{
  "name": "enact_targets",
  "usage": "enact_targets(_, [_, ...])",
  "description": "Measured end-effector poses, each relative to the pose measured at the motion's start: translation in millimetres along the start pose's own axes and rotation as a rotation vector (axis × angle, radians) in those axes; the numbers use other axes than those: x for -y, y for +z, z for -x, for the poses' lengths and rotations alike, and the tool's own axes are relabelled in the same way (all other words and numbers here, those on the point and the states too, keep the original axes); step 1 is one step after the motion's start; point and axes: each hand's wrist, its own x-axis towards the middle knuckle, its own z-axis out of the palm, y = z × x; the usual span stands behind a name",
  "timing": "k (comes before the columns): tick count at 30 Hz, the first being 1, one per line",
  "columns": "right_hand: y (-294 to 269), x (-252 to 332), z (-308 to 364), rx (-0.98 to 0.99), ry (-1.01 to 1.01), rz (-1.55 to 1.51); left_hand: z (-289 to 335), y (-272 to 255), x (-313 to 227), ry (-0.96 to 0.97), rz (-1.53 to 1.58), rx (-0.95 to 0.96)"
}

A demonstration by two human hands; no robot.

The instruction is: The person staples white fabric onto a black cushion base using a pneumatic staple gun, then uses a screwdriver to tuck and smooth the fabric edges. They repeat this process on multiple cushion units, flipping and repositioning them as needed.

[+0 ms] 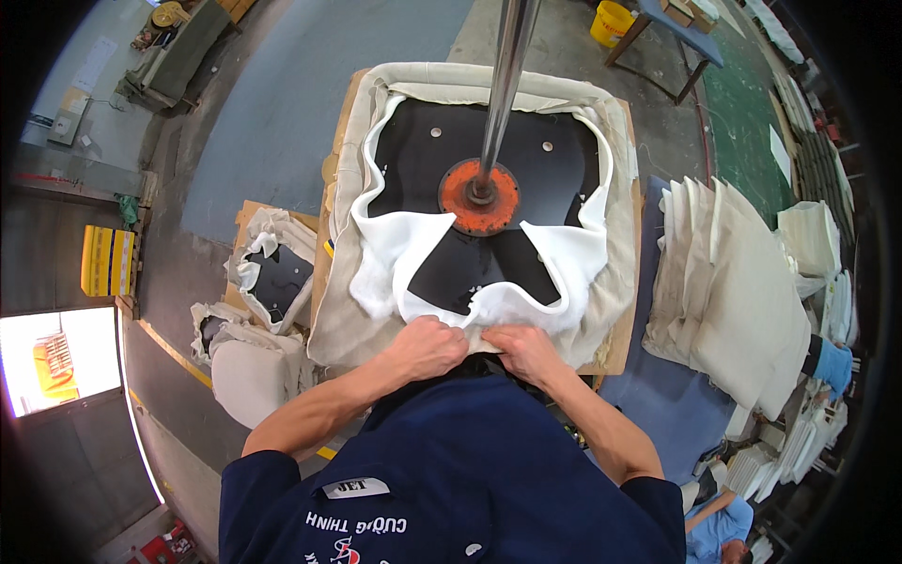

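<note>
In front of me lies a seat cushion, upside down, its black base panel (404,155) facing up. A red-orange round pad (480,195) at the foot of a metal rod (508,70) presses on the panel. White foam padding (404,246) curls up around the panel, and beige fabric (335,310) lies loose outside it. At the near edge, my left hand (430,348) is closed on the beige fabric, beside a fold of foam. Just to its right, my right hand (521,351) is closed on the same fabric edge. The fingertips of both hands are partly hidden.
Beige fabric covers (723,291) are stacked on a blue table (672,395) at the right. Smaller covered cushions (258,371) sit at the left. A yellow bucket (612,23) and a blue-topped table (684,30) stand at the far right. Another person (719,526) is at the lower right.
</note>
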Motion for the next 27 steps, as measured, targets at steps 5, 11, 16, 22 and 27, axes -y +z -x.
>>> enact_targets(5, [4.1, 16.2, 21.6, -0.125, 0.126, -0.088, 7.0, 0.9, -9.2, -0.003, 0.022, -0.021])
enact_targets(11, [0.4, 10.5, 9.5, -0.148, 0.069, -0.048, 30.9, -14.4, -26.0, -0.382, 0.505, -0.219])
enact_targets(16, [-15.3, 43.9, 1.0, -0.044, 0.099, -0.019, 110.4, 20.9, -37.7, -0.977, 0.974, -0.036])
enact_targets(22, [10.5, 73.6, 5.4, 0.291, 0.646, -0.504, 138.1, 75.2, -36.9, -1.149, 1.535, -0.095])
enact_targets(27, [61.5, 45.5, 0.5, 0.442, 0.970, -0.763, 95.0, 94.5, -29.4, -1.192, 2.179, -0.231])
